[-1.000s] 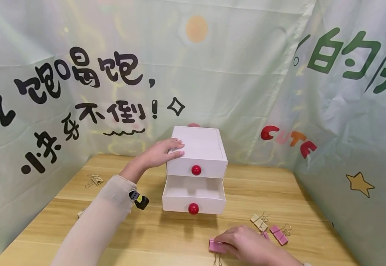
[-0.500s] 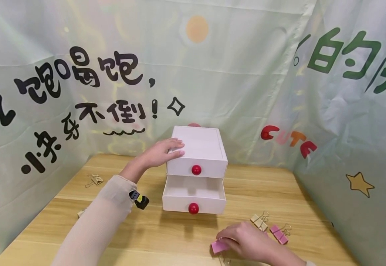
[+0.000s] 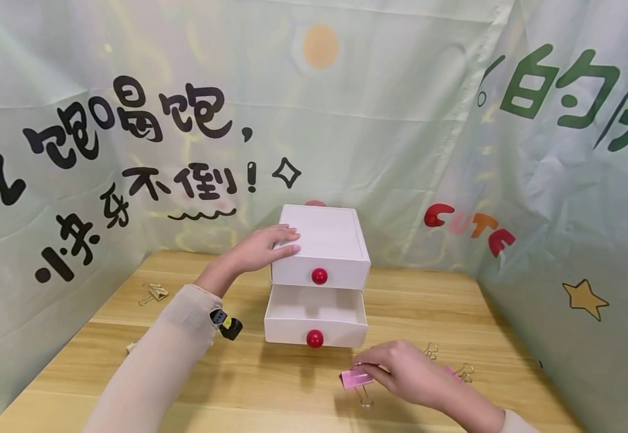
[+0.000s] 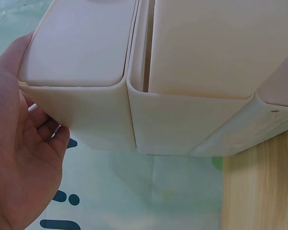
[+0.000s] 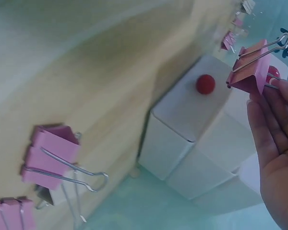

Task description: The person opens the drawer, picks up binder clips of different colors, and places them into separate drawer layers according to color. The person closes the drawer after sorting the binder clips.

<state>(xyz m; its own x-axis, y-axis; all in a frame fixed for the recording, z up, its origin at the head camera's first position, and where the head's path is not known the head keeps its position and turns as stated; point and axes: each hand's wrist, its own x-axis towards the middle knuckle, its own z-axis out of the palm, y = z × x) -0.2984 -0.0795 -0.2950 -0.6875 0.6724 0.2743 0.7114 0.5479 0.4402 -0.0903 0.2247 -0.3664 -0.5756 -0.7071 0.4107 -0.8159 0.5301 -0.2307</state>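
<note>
A white two-drawer box (image 3: 325, 231) with red knobs stands on the wooden table, its lower drawer (image 3: 314, 331) pulled out and bare inside where visible. My left hand (image 3: 260, 248) rests on the box's top left edge; the left wrist view shows its fingers against the side of the box (image 4: 86, 110). In front of the drawer, a pink binder clip (image 3: 356, 379) hangs above the table. My right hand (image 3: 408, 373) pinches it by one wire handle, its other handle pointing down. The right wrist view shows the same clip (image 5: 252, 67) at the fingertips.
Right of my right hand lie pink binder clips (image 5: 50, 155) and a cream one (image 5: 62, 194), partly hidden in the head view. More cream clips (image 3: 155, 293) lie on the left side of the table. A printed cloth (image 3: 379, 120) encloses the back and sides.
My right hand has lifted the pink binder clip off the table and moved slightly away from me, toward the drawer. The left hand and the box have stayed still.
</note>
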